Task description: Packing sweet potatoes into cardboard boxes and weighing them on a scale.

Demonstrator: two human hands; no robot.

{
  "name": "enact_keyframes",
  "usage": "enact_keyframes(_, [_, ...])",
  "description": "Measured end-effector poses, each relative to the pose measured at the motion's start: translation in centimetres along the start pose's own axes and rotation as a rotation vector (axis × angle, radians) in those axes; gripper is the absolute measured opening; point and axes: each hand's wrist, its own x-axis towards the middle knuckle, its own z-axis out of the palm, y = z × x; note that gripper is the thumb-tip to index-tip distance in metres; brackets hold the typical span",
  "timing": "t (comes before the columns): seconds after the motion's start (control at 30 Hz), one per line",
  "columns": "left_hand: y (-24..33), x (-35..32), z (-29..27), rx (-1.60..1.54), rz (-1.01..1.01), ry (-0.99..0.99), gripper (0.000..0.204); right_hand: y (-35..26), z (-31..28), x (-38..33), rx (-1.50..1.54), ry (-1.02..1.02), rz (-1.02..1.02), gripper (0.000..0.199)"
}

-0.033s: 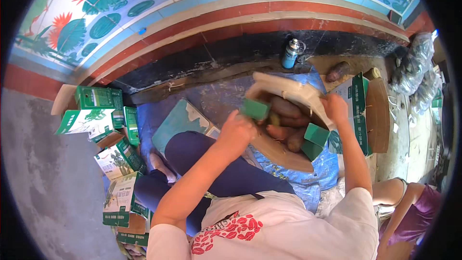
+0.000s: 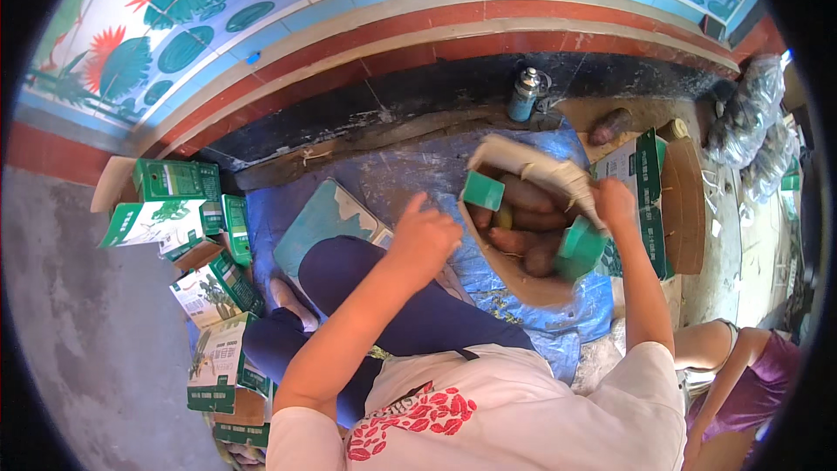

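Open cardboard box (image 2: pixel 523 283) lying on the blue sheet (image 2: pixel 410 179) on the floor, full of sweet potatoes (image 2: pixel 532 218). Probably heavy, with soft walls and floppy flaps; better supported from below. Right hand (image 2: pixel 615 201) closed on the far flap (image 2: pixel 540 170); left hand (image 2: pixel 425 240) loosely curled, holding nothing, beside the rim.

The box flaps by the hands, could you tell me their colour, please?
Green flaps on a brown box, head view.

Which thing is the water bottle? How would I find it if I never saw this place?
Look at the painted wall with big leaves and its dark base strip. At the foot of it, just above the open box of sweet potatoes, stands the bottle. It is the only upright, shiny metal thing, blue-bodied with a silver cap.
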Motion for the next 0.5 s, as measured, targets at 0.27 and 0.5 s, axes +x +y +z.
enact_keyframes(0.27, [1.1, -3.7, -11.8, -0.485, -0.244, 0.303, 0.011, 5.5, -0.6, 1.4, 0.037, 0.197, 0.086, 0.025])
enact_keyframes(0.5, [3.8, -9.2, -16.4, -0.724, -0.301, 0.635, 0.01, 10.0, -0.6, 0.6, 0.017, 0.376, 0.429, 0.049])
